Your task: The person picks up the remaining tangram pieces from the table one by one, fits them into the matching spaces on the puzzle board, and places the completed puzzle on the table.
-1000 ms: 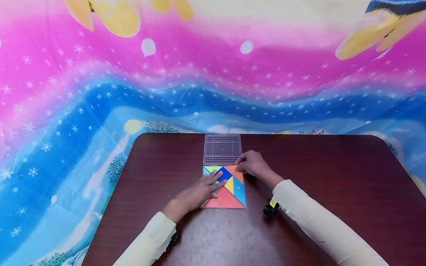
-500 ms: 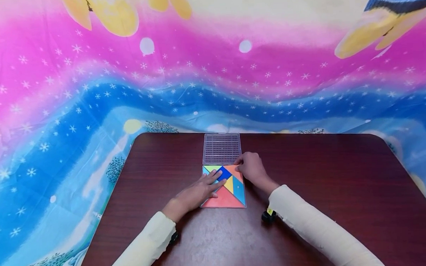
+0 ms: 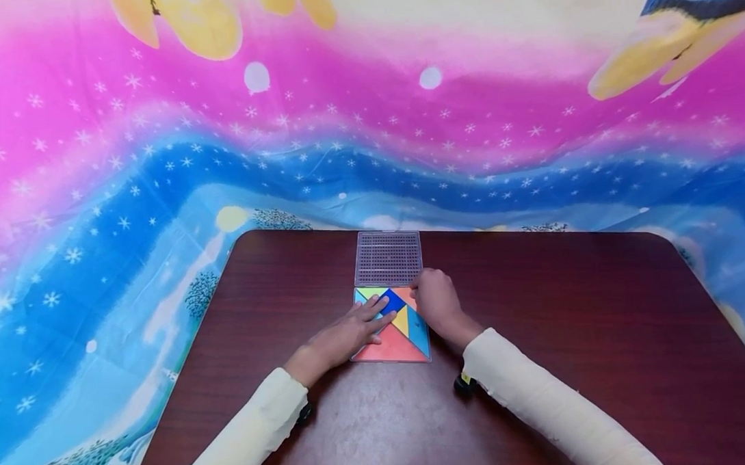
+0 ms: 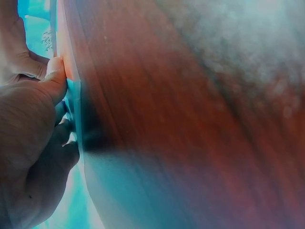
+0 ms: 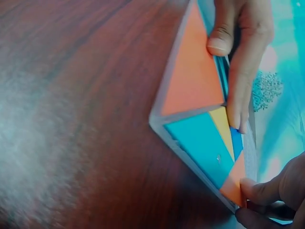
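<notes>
A square tangram set in a clear tray (image 3: 429, 359) lies on the table, its coloured pieces fitted side by side. My left hand (image 3: 345, 336) rests across it with fingers straight and spread, over the blue square (image 3: 391, 302) and its neighbours, partly hiding them. At the far right corner my right hand (image 3: 439, 302) pinches at the small orange triangle (image 5: 234, 183). Its thumb (image 5: 252, 190) lies on that piece, with the other fingers curled at the corner. Toward the near edge sits a large red-orange triangle (image 5: 190, 71); a teal piece (image 5: 200, 145) and a yellow triangle (image 5: 219, 121) lie between.
Directly behind the tray lies a clear gridded panel (image 3: 388, 259), close to the far edge of the brown table (image 3: 566, 308). A patterned cloth (image 3: 369, 123) hangs beyond. A dark device with a yellow mark (image 3: 464, 384) hangs under the right cuff.
My right wrist has turned and drawn slightly left and nearer, while its fingertips stay at the same corner. The knuckles now cover more of the orange triangle. My left hand has not moved.
</notes>
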